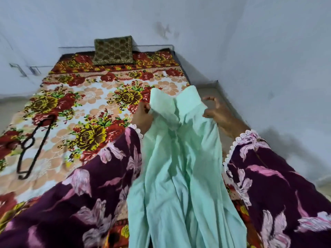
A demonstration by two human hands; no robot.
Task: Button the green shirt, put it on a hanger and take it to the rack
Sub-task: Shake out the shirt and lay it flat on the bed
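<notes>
The pale green shirt (180,167) hangs in front of me, held up by its top over the right side of the bed. My left hand (143,116) pinches the left upper edge of the cloth. My right hand (217,113) grips the right upper edge between thumb and forefinger, its other fingers spread. The fabric falls in loose folds toward me; I cannot see its buttons. A black hanger (33,147) lies flat on the bedspread at the left, apart from both hands.
The bed carries a floral blanket (86,104) in red, yellow and peach. A brown patterned cushion (113,50) leans at the head against the pale wall (268,51). A narrow strip of floor runs along the bed's right side.
</notes>
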